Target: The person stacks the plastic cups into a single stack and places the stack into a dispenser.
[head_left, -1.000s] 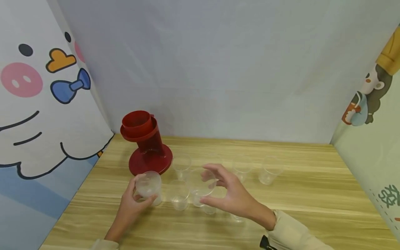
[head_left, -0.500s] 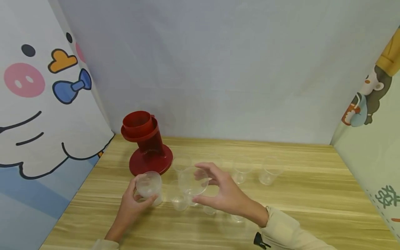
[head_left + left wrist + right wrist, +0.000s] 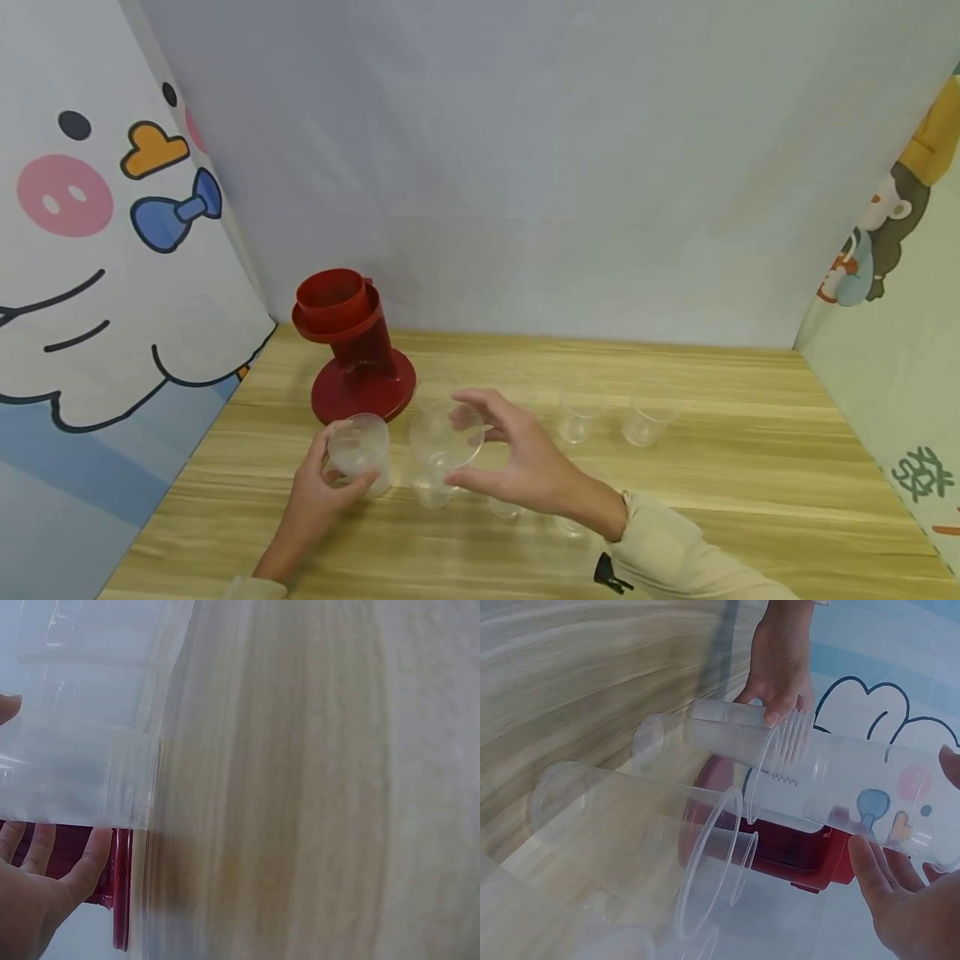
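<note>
Left hand (image 3: 321,490) grasping a cup stack (image 3: 362,454), thumb and fingers curled round the nested clear plastic, just in front of the red stand (image 3: 363,367). Right hand (image 3: 528,467) gripping a single clear cup (image 3: 426,437) between thumb and fingers, just right of the stack, above the wooden table (image 3: 735,533). Other cups (image 3: 643,425) stand on the tabletop farther right; with such transparent walls, their number is hard to tell.
</note>
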Demonstrator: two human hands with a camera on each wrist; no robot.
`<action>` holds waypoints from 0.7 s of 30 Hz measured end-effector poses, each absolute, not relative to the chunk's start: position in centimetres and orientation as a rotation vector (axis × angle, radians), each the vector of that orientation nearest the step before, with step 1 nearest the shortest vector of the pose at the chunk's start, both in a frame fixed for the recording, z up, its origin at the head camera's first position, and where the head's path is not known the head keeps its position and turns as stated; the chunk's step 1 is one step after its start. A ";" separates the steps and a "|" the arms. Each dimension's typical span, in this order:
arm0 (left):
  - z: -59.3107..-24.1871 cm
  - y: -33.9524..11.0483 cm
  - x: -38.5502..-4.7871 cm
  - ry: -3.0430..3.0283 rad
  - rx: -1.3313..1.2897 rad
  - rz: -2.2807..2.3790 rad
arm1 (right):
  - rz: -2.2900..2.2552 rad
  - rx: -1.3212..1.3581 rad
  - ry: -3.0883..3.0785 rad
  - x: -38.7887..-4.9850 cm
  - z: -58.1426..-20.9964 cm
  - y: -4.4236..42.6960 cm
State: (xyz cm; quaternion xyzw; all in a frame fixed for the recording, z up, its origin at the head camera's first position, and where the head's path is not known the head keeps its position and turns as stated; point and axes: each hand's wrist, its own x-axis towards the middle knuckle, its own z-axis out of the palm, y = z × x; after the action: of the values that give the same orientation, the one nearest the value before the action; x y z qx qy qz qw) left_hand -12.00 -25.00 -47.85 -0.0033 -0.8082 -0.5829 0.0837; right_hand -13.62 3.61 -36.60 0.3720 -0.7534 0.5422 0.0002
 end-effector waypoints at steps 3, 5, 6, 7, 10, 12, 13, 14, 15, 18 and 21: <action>-47.8 -25.0 -11.9 -2.425 0.004 -1.737 | 1.711 1.174 -2.366 -13.7 -36.6 3.3; -47.7 -25.0 -11.9 -2.436 0.016 -1.739 | 1.714 1.174 -2.370 -13.8 -36.5 3.0; -47.7 -25.0 -11.9 -2.440 0.018 -1.739 | 1.713 1.174 -2.373 -13.8 -36.5 2.9; -47.6 -25.0 -11.9 -2.440 0.019 -1.740 | 1.714 1.177 -2.374 -13.9 -36.5 2.8; -47.6 -24.9 -12.0 -2.442 0.017 -1.738 | 1.712 1.190 -2.372 -14.1 -36.6 2.5; -47.7 -24.9 -12.0 -2.441 0.016 -1.734 | 1.717 1.202 -2.364 -14.3 -36.7 2.3; -47.7 -24.9 -12.1 -2.438 0.016 -1.734 | 1.722 1.206 -2.358 -14.4 -36.7 2.2; -47.8 -24.9 -12.1 -2.439 0.016 -1.731 | 1.723 1.211 -2.352 -14.5 -36.7 2.1; -47.9 -24.9 -12.1 -2.437 0.016 -1.729 | 1.725 1.216 -2.347 -14.5 -36.8 1.9; -48.1 -24.9 -12.2 -2.428 0.006 -1.734 | 1.721 1.227 -2.338 -14.7 -36.9 1.6; -48.3 -24.9 -12.3 -2.421 -0.011 -1.734 | 1.718 1.241 -2.327 -14.8 -37.0 1.3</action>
State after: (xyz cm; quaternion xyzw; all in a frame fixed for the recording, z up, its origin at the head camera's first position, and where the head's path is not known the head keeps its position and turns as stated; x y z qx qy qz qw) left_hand -12.33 -24.87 -48.35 -0.0036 -0.8102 -0.5803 0.0820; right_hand -14.82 1.33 -36.98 0.3942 -0.7393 0.5459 -0.0031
